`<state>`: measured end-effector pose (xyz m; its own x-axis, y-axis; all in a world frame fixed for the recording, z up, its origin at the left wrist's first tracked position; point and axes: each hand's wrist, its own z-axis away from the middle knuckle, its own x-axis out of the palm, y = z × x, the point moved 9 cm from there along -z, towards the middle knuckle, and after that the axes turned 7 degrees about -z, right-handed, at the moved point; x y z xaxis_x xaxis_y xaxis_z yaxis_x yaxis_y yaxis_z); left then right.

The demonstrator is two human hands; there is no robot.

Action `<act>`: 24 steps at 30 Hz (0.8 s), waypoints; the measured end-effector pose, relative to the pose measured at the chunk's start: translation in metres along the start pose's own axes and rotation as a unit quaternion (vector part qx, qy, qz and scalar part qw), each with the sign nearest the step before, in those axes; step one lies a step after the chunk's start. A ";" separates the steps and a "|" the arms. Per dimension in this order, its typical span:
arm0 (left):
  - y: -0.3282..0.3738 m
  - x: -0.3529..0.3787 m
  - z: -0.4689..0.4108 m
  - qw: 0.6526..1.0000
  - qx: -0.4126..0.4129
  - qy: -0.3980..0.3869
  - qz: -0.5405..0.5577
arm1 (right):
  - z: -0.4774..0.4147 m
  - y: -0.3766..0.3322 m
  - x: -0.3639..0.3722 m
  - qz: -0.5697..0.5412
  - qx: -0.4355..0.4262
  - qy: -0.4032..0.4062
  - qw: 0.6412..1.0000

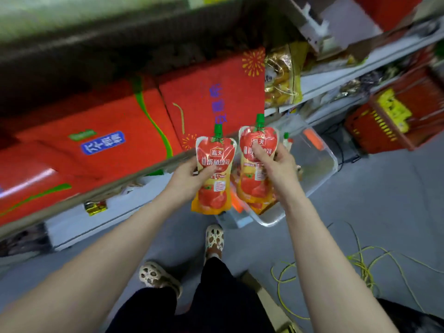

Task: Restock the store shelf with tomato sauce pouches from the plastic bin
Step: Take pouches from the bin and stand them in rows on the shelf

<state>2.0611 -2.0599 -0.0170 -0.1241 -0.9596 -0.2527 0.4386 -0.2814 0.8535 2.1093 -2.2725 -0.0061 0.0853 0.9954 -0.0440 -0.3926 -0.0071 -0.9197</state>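
My left hand (189,175) grips a tomato sauce pouch (214,191), red and yellow with a green cap, held upright. Beside it my right hand (276,169) grips a second pouch (254,186) of the same kind, also upright. Both pouches hang above the clear plastic bin (319,162) on the floor; another pouch's cap (286,136) shows inside it. The shelf edge (101,191) runs diagonally at the left, just beyond my left hand.
Large red cartons (115,145) fill the shelf at left. Yellow snack bags (281,78) sit on white shelves at right, with a red crate (394,121) on the floor. Green-yellow cord (360,263) lies loose on the grey floor. My feet in sandals (213,241) stand below.
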 end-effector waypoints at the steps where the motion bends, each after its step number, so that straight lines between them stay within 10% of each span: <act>1: 0.002 -0.021 0.014 1.000 0.011 0.013 -0.009 | 0.012 -0.014 0.018 0.010 -0.024 -0.014 1.000; 24: 0.054 -0.460 0.301 0.869 0.252 0.408 0.121 | 0.254 -0.318 0.450 0.014 -0.379 -0.336 0.862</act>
<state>1.8736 -1.6349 0.2825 0.6809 -0.7253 -0.1016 -0.1075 -0.2361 0.9658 2.0402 -1.7980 0.3659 -0.5645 0.8225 -0.0693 0.3467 0.1601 -0.9242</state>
